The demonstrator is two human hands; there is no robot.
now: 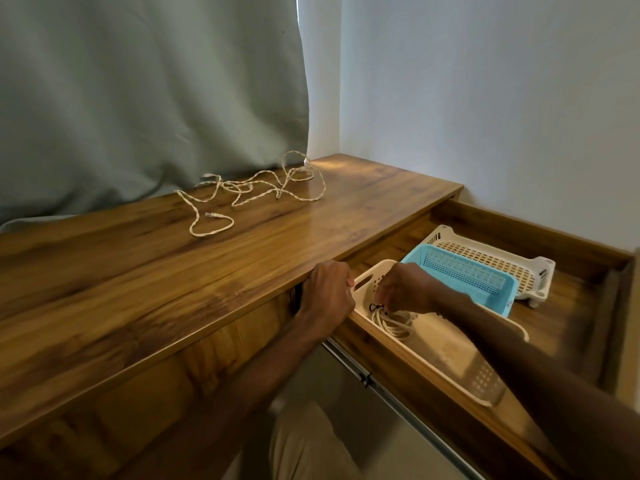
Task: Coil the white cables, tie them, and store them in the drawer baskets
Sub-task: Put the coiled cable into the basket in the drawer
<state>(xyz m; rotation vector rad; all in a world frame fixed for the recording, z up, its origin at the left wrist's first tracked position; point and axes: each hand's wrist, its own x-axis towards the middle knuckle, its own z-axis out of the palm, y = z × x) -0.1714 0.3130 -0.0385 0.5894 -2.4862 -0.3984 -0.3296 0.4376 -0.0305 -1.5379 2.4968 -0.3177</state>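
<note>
Head view: we're looking down at our wooden desk top (pixel 173 271) with the drawer (pixel 571 306) pulled open on the right.
Coiled cable: the coiled cable (pixel 393 322) is white and twisted like rope, wound into a tight loop. It's lying in the near cream basket (pixel 478 379), up by its handle end.
Tie: a black tie (pixel 375 307) sits on top of the coil.
Right hand: our right hand (pixel 405 289) is down in that basket, fingertips bunched and pinching the tie.
Left hand: our left hand (pixel 327 292) has its fingers curled around the desk top's front edge, right at the drawer corner.
Loose cable: the loose cable (pixel 249 192) is the same white twist, sprawled in loops near the curtain (pixel 138 98).
Room: a blue basket (pixel 464 275) and a white basket (pixel 491 254) sit behind the cream one, with bare drawer floor to their right.
</note>
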